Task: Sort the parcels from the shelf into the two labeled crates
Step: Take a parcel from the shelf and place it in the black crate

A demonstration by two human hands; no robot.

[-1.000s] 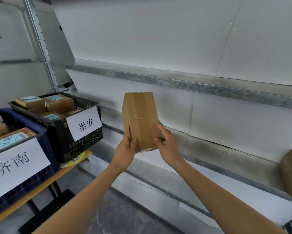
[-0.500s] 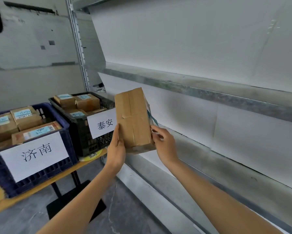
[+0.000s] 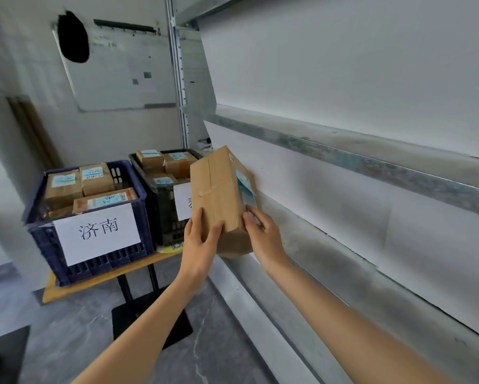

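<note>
I hold a brown cardboard parcel [image 3: 218, 189] upright in front of me, its blue label on the right side face. My left hand [image 3: 200, 239] grips its lower left edge, thumb on the front. My right hand [image 3: 263, 234] grips its lower right side by the label. Behind the parcel a black crate [image 3: 163, 217] holds several parcels, and the parcel I hold partly covers its white label. Left of it a blue crate [image 3: 52, 245] with a white label in black characters holds several parcels too.
Both crates stand on a low yellow-topped table [image 3: 99, 281] with a black base. Grey metal shelves [image 3: 371, 162] with white backing run along the right. The floor [image 3: 80, 328] is grey stone. A whiteboard [image 3: 116, 65] hangs on the back wall.
The parcel and both hands have moved left toward the crates and the view has turned left. The label side has turned into view. The blue crate shows in full.
</note>
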